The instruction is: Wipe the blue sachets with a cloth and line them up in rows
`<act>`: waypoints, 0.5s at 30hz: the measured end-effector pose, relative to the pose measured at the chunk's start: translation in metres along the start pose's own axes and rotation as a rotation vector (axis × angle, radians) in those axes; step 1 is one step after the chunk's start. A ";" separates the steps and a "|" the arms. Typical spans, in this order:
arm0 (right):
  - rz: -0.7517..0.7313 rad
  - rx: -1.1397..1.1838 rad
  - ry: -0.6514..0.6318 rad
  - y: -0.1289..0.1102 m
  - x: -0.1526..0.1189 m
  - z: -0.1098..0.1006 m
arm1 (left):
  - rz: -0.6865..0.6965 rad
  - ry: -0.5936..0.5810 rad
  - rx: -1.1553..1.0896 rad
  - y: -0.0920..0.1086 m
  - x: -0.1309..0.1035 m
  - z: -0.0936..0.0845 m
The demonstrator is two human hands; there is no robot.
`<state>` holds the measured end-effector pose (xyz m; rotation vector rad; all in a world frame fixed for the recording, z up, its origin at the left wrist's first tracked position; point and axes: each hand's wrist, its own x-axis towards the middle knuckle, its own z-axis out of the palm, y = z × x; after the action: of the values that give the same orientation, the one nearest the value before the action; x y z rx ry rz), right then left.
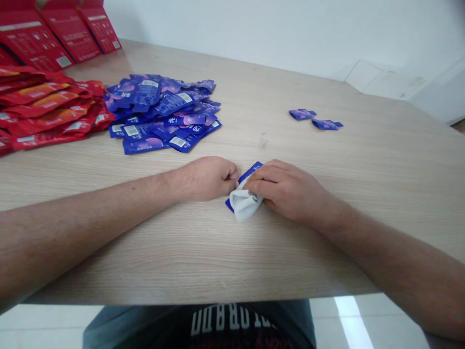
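A small blue sachet (250, 173) lies on the wooden table (232, 242) between my hands. My left hand (207, 178) is curled into a fist, its fingertips pinching the sachet's left edge. My right hand (286, 191) presses a crumpled white cloth (244, 204) onto the sachet, covering most of it. A large loose pile of the same blue sachets (162, 111) sits at the far left of the table. Two folded blue sachets (315, 119) lie apart at the far right.
Red pouches (47, 114) are heaped at the left edge beside the blue pile. Red boxes (54, 36) lean at the far left corner. A white wall (254, 29) runs behind the table. The table's near edge is just above my lap.
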<state>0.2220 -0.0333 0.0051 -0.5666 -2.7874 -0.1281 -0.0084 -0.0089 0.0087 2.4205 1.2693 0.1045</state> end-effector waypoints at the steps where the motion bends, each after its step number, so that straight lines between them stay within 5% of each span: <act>1: 0.015 -0.012 0.013 0.000 0.000 0.000 | 0.000 0.000 0.001 0.000 0.000 0.000; 15: -0.092 0.043 -0.019 -0.007 0.003 0.003 | 0.016 0.010 0.002 0.000 0.000 0.000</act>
<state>0.2156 -0.0383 0.0030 -0.4310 -2.8285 -0.0819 -0.0089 -0.0091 0.0086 2.4351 1.2557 0.1194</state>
